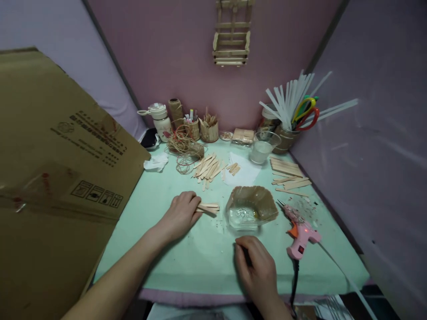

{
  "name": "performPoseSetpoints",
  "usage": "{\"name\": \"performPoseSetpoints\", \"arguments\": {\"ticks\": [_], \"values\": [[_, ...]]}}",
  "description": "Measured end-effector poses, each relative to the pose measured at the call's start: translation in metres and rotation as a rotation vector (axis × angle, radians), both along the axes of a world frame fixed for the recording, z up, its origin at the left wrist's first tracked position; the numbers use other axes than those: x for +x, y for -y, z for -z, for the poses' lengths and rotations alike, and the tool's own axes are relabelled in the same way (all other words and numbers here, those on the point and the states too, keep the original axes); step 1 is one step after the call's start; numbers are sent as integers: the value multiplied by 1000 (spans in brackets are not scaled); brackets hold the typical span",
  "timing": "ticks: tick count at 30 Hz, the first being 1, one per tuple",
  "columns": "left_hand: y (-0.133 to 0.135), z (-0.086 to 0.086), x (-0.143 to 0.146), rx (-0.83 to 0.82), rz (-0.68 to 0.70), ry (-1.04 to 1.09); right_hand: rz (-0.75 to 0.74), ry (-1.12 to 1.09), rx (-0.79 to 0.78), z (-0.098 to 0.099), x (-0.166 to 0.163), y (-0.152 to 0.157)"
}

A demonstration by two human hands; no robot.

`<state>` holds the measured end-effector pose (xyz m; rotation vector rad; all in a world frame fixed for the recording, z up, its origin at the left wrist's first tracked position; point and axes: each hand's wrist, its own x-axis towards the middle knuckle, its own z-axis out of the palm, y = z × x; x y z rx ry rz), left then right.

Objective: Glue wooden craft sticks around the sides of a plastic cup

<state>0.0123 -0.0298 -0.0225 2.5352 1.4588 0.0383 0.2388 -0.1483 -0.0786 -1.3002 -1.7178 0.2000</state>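
My left hand [180, 214] rests on the pale green table [187, 262], its fingers closed round a small bundle of wooden craft sticks [209, 207] that pokes out to the right. My right hand [257, 266] lies near the front edge with its fingers curled onto the tabletop; something small and dark shows under them, too hidden to name. Between the two hands stands a clear glass bowl [251, 209] partly wrapped with brown material. A pink glue gun [300, 231] lies just right of the bowl, its cord running off the front edge.
Loose craft sticks [207, 166] and a second pile [289, 174] lie mid-table. Jute twine [185, 149], a glass cup [263, 149], pots of sticks, white rods and scissors [305, 113] line the back. A cardboard sheet [56, 169] leans at left; a stick-built shelf [231, 42] hangs on the wall.
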Motion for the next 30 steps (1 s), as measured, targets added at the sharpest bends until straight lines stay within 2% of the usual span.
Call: {"name": "performPoseSetpoints", "arguments": {"ticks": [3, 6, 10, 12, 24, 27, 30], "values": [[-22, 0, 2, -16, 10, 105, 9, 7, 4, 0, -1, 0], [-62, -2, 11, 25, 27, 143, 7, 29, 1, -1, -2, 0], [-116, 1, 26, -72, 268, -16, 2, 58, -3, -1, -2, 1], [-132, 6, 32, -109, 310, -96, -3, 56, -3, 0, -1, 1], [-208, 17, 67, -65, 320, -158, -6, 58, -33, 1, -1, 0], [-218, 15, 71, -70, 320, -154, 0, 55, -34, 1, -1, 0], [-215, 8, 65, -67, 329, -137, -3, 47, -29, 1, -1, 1]]}}
